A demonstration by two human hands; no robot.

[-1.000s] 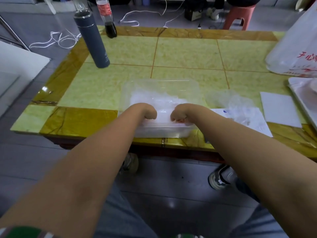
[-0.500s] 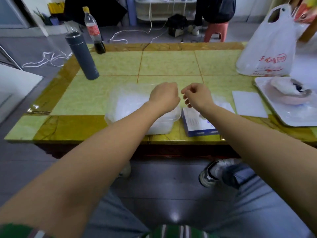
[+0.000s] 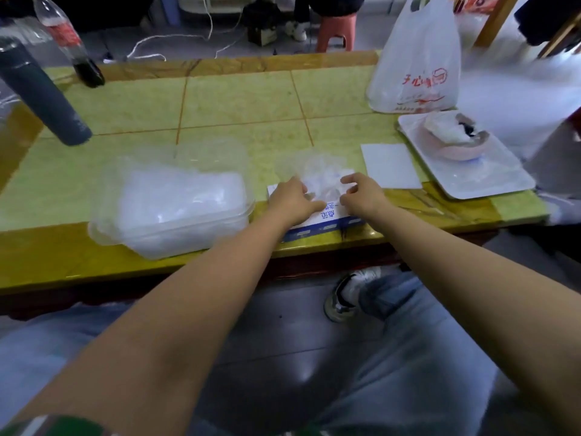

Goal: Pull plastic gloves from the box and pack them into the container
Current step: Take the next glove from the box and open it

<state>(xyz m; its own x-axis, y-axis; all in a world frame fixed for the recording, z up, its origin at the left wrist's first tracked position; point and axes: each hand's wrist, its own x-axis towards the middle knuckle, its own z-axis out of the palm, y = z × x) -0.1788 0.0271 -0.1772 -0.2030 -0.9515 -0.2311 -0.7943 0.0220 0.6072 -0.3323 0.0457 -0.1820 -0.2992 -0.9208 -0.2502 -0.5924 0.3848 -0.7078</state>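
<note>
left hand (image 3: 292,201) pinches the gloves (image 3: 317,169) bunched atop the box (image 3: 327,219), near desk (image 3: 239,99) edge, right of the container (image 3: 176,199). right hand (image 3: 361,196) half-curled, can't tell if gripping. risk imo: hard yank drags box off, or pulls way too many.

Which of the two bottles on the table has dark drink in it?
The clear plastic bottle with the red label; dark drink shows at its bottom. The grey flask nearby is opaque.
</note>
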